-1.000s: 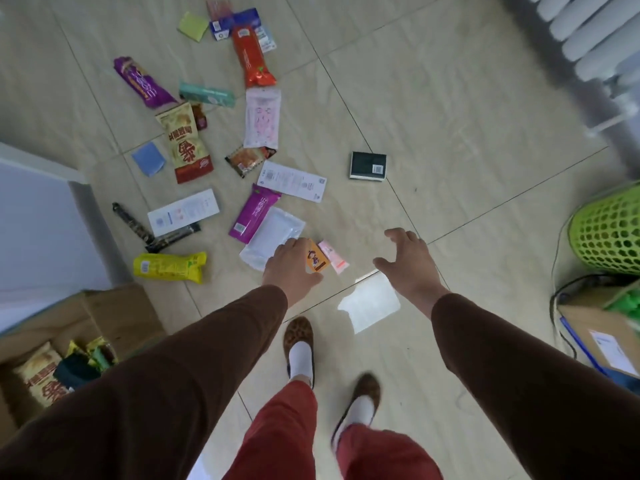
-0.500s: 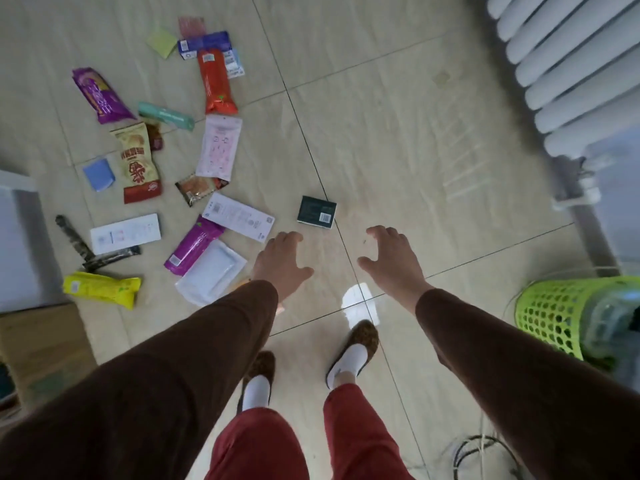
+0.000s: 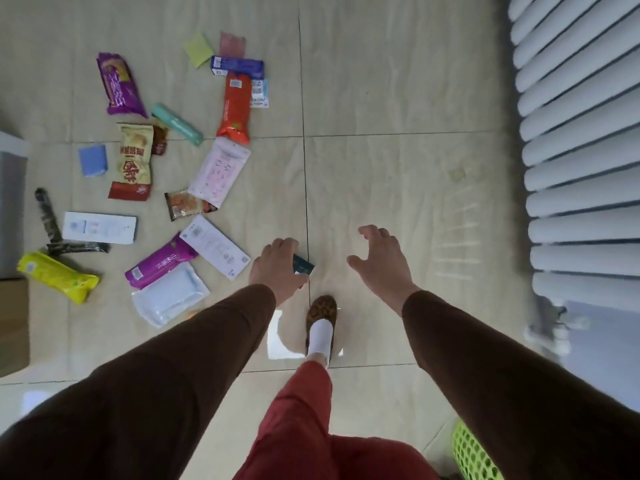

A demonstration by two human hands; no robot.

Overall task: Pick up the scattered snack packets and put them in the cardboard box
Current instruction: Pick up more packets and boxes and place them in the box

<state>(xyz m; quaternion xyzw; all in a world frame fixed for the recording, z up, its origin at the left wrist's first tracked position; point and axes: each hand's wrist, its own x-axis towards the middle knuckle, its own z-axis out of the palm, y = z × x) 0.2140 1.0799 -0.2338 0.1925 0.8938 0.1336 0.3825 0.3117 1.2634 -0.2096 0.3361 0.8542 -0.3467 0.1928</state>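
Snack packets are still strewn all over the left half of the tiled floor (image 3: 398, 81), crinkly glossy foil mostly: a long orange-red packet (image 3: 236, 107), a purple packet (image 3: 119, 86), a yellow packet (image 3: 57, 277) lying near the cardboard box (image 3: 12, 323) at the floor's left edge. The bit that matters is smaller though: a little dark box (image 3: 304, 265), flat and hard-edged, sits right by the grout line with its long side running roughly left to right. The left hand (image 3: 277, 268) is over it, fingers curled down across its top, but I can't tell if they've actually closed on it. The right hand (image 3: 379, 263) hangs just beside it, spread and holding nothing, so I'd guess left takes it.
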